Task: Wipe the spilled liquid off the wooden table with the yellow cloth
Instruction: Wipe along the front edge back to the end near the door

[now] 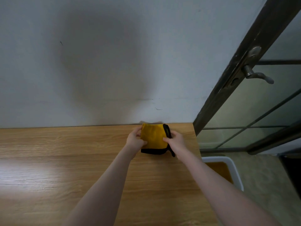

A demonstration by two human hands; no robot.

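Observation:
A folded yellow cloth with black trim sits near the far right corner of the wooden table, close to the wall. My left hand grips its left side, thumb on top. My right hand pinches its right edge along the black trim. I cannot make out any spilled liquid on the wood; a bright glare patch lies at the left.
A white wall runs along the table's far edge. To the right stands a dark-framed glass door with a metal handle. Below the table's right edge stands a white bin with brownish contents.

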